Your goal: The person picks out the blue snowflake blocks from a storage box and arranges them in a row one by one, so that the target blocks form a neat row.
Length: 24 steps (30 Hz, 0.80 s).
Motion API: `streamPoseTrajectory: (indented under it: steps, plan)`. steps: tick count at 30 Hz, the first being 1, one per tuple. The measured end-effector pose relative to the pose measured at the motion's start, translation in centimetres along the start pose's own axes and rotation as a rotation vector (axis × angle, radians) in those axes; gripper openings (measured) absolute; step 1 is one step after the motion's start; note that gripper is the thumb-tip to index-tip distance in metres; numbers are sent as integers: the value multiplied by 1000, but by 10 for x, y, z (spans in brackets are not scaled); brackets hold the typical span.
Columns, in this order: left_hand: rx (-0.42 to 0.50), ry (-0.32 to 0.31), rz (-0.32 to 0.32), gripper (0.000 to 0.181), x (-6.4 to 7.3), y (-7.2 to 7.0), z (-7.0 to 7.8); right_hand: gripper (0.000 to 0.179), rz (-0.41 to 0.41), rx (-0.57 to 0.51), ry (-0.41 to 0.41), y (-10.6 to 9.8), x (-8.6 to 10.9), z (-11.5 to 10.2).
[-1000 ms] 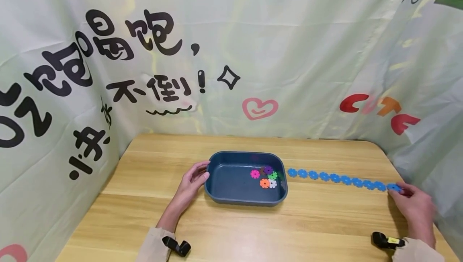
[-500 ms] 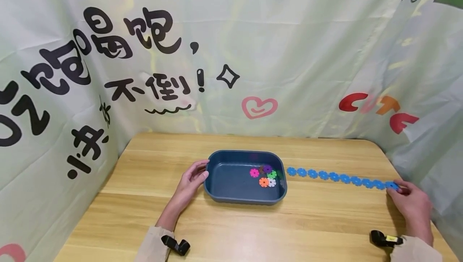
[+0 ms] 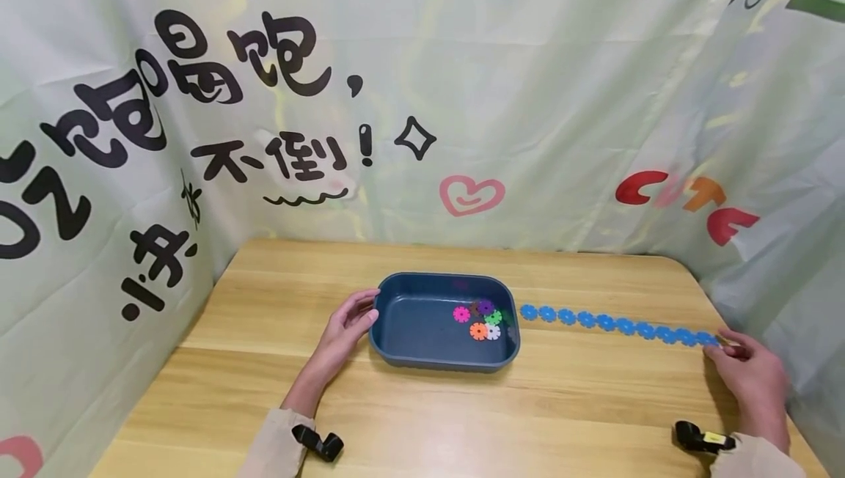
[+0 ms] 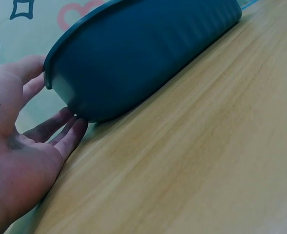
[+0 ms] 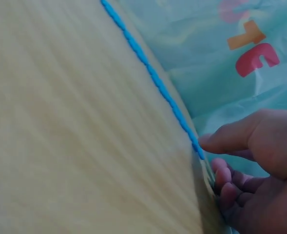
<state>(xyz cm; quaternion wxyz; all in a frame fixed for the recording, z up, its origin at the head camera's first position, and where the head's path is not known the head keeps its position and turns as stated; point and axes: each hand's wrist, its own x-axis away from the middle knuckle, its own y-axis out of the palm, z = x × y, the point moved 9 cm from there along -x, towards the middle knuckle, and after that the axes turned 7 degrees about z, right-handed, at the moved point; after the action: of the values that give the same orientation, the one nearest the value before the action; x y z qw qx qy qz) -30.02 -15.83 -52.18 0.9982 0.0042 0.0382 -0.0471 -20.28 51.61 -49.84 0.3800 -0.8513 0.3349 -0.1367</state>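
A dark blue rectangular tray [image 3: 409, 328] stands on the table. The fingers of my left hand [image 3: 343, 328] touch its left end; the left wrist view has fingertips at the rim and lower wall. Several notched snowflake discs lie inside: pink [image 3: 461, 314], purple, brown, green, orange and white. From the tray's right side, a row of blue snowflake discs [image 3: 606, 322] runs toward the table's right edge. My right hand [image 3: 752, 372] is at its far end, the thumb touching the last disc [image 5: 198, 147]. Its other fingers are bent beside the table edge, with nothing seen between them.
The wooden table [image 3: 462, 419] has a rounded far right corner. Printed cloth [image 3: 528, 97] hangs behind it and along both sides. Black devices are strapped at both sleeves.
The last blue disc has moved left, against the row, closing a small gap seen earlier. My right thumb stays by its end. My left hand stays at the tray.
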Motion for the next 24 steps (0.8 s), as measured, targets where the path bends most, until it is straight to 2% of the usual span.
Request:
streamPoseTrajectory:
  steps: [5, 8, 12, 18, 22, 24]
  plan:
    - [7, -13, -1, 42, 2, 0, -4, 60, -7, -83, -73, -7, 7, -13]
    - [3, -4, -1, 42, 1, -1, -2, 60, -9, -98, -151, -10, 12, -30]
    - [2, 11, 7, 41, -2, -3, 1, 62, -25, -79, -230, -7, 19, -58]
    - [33, 28, -21, 41, -3, 3, -2, 54, -39, -25, -313, 0, 31, -84]
    - [53, 53, -32, 43, -3, 5, -4, 49, -60, -2, -411, 11, 41, -101]
    - [97, 65, -39, 44, -3, 6, -3, 48, -84, -15, -455, 20, 46, -110]
